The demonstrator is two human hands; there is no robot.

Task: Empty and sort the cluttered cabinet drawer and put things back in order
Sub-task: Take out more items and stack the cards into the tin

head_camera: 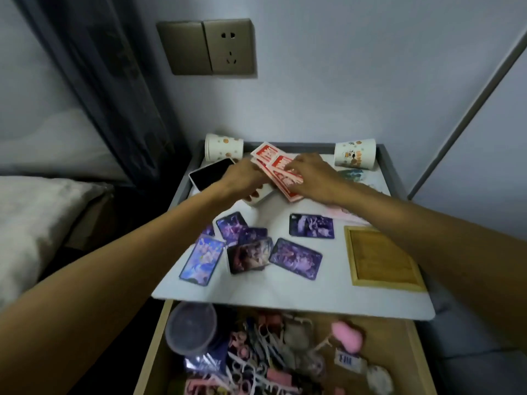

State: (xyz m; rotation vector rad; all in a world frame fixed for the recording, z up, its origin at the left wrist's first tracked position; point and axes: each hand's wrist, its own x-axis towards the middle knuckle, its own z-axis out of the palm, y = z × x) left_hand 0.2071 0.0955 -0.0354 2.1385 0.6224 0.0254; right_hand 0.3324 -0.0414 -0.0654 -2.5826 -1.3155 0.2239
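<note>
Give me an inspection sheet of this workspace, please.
Surface: white cabinet top, grey raised rim.
Job's things: open drawer below, full of small items; red-backed cards; purple picture cards scattered.
Clutter: two paper cups lying on their sides, phone, wooden tray.
Hands: left hand and right hand both on the red-backed cards; grip unclear.
Cables: nothing seen.
Surroundings: wall socket, curtain, pillow at left.

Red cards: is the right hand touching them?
Touching. The head view shows the right hand with its fingers lying on top of the fanned red cards, covering part of them.
</note>
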